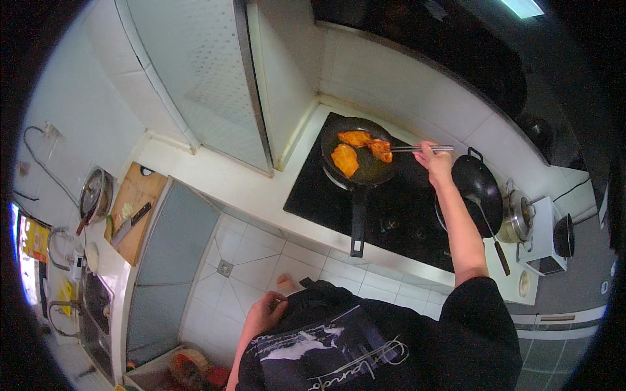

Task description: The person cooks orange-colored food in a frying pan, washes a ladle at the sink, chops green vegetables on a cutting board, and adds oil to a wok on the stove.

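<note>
My right hand [434, 161] grips a pair of metal chopsticks [408, 148] over the cooktop. Their tips touch a browned piece of meat [380, 150] at the right side of a black frying pan [367, 172]. Two more orange-brown pieces lie in the same pan, one at the top [354, 138] and a flatter one [345, 160] at the left. The pan rests on a black glass cooktop [318, 195], its long handle [358, 222] pointing towards me. Against my black shirt, my left hand [266, 309] hangs with bent fingers; whether it holds anything is hidden.
Right of my forearm stand a black wok [474, 181] with a long-handled spatula [496, 244] and a steel pot [514, 220]. At left, a wooden cutting board [134, 195] bears a knife [132, 222]. A glass-lidded pan [98, 193] and sink [98, 303] are beyond.
</note>
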A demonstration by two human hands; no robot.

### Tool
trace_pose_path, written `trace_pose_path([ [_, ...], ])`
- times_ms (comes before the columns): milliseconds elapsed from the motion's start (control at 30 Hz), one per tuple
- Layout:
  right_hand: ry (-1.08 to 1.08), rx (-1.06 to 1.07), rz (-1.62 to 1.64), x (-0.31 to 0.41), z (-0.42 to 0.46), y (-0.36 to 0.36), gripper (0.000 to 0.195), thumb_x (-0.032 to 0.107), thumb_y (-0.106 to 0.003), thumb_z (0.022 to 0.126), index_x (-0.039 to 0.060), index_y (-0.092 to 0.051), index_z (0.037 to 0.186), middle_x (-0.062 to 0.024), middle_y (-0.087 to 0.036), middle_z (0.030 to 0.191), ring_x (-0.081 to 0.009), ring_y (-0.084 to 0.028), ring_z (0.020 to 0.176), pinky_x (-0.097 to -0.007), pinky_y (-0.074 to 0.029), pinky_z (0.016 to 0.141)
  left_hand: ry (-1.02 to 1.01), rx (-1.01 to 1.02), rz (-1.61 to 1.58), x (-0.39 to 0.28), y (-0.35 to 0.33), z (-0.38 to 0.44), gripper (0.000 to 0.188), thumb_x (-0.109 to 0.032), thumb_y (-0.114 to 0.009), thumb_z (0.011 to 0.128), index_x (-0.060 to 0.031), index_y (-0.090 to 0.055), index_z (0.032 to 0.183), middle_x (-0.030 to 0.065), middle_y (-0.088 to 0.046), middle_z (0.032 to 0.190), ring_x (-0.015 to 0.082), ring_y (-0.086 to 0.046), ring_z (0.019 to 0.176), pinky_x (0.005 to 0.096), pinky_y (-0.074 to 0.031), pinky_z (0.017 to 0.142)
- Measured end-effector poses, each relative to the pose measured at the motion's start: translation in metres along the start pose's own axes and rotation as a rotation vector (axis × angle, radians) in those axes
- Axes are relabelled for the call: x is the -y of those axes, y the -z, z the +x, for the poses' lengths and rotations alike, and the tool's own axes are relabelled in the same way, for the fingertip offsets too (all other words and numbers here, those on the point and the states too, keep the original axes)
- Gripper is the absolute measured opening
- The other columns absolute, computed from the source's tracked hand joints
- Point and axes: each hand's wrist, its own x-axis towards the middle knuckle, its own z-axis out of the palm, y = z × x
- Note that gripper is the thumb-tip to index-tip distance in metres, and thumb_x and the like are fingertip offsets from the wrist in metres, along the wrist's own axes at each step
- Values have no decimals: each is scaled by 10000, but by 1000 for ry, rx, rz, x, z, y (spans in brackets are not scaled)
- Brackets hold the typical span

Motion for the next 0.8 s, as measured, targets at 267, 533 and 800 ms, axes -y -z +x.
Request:
trace_pose_path([
  [267,-245,78,126,15,3,18,180,120,-535,784,-16,-510,901,-134,-572,833,-217,-582,736,-274,-508,629,-1,31,-2,-5,0,3,197,-187,-555,755,-39,-509,876,147,-576,720,235,-573,668,304,-434,602],
  [533,-264,-28,54,-16,41,7,149,94,-528,781,-16,-497,878,-104,-542,777,-213,-564,698,-305,-517,649,-7,41,42,-11,-1,6,205,-191,-557,752,-39,-514,881,148,-580,735,253,-578,691,312,-437,613],
  [800,-256,31,-44,-18,48,6,168,124,-542,776,1,-514,887,-91,-540,785,-181,-568,679,-261,-515,589,46,31,44,-8,0,2,203,-195,-555,753,-44,-514,883,146,-579,727,252,-577,683,311,-438,615],
])
